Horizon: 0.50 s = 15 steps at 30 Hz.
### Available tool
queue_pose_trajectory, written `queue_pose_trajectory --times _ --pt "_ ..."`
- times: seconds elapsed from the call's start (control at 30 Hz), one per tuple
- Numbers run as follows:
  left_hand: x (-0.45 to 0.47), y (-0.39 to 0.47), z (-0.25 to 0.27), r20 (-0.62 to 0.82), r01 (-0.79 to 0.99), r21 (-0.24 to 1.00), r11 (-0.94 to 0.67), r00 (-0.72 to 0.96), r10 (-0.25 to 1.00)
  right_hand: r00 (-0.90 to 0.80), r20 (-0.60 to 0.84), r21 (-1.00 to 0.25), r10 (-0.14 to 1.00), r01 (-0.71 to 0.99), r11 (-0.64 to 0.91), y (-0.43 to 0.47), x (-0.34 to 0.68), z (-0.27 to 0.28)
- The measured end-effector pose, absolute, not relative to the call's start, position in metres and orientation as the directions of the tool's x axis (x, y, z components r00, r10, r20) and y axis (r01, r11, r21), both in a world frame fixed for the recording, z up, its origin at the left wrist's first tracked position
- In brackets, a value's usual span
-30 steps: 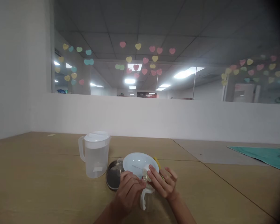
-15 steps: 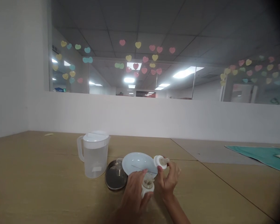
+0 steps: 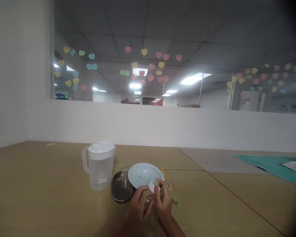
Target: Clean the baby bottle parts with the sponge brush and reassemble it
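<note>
Low over the table, close to me, my left hand is closed round a small baby bottle. Fingers cover most of the bottle. Fingers of my right hand grip the white-collared nipple cap with its translucent teat. The cap sits at the bottle's mouth; whether it is seated cannot be made out. Just beyond both hands lies a pale blue oval plate with a thin stick-like thing across it. Left of the plate, a dark metal tray holds a small clear piece.
A lidded clear plastic pitcher stands at the left. Right of the plate are a curved yellow thing and a small green strip. A teal cloth lies at the far right. A white wall rises behind the table.
My right hand has moved left and down, bringing the nipple cap onto the bottle's mouth. The yellow thing and green strip now show beside the plate. The view has shifted slightly.
</note>
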<state>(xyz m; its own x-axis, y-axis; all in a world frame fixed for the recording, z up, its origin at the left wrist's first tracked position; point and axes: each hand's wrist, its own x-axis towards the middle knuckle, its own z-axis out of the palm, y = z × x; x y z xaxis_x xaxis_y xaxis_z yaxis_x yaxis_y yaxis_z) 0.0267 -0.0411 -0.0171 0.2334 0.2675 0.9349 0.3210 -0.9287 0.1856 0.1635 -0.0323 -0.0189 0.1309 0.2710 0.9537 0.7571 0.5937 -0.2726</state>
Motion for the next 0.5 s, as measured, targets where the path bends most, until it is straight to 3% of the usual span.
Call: queue_pose_trajectory --times 0.13,0.23,0.33,0.43,0.5 --pt "0.031 -0.042 -0.023 0.938 0.292 0.295 -0.91 0.093 0.334 0.092 0.965 -0.229 0.247 0.756 0.614 -0.034 0.163 -0.018" --pt "0.034 -0.037 -0.023 0.855 0.179 0.509 -0.842 0.002 0.518 0.071 0.967 -0.213 0.246 0.76 0.615 -0.034 0.163 -0.015" --pt "0.03 -0.034 -0.005 0.715 0.053 0.689 -0.722 -0.207 0.667 0.033 0.974 -0.168 0.222 0.763 0.624 -0.034 0.164 -0.012" --pt "0.014 -0.05 0.043 0.702 0.034 0.692 -0.722 -0.268 0.66 0.01 0.978 -0.142 0.209 0.763 0.631 -0.033 0.165 -0.01" --pt "-0.004 -0.075 0.084 0.766 0.041 0.638 -0.769 -0.141 0.628 0.005 0.978 -0.138 0.208 0.764 0.63 -0.032 0.165 -0.011"
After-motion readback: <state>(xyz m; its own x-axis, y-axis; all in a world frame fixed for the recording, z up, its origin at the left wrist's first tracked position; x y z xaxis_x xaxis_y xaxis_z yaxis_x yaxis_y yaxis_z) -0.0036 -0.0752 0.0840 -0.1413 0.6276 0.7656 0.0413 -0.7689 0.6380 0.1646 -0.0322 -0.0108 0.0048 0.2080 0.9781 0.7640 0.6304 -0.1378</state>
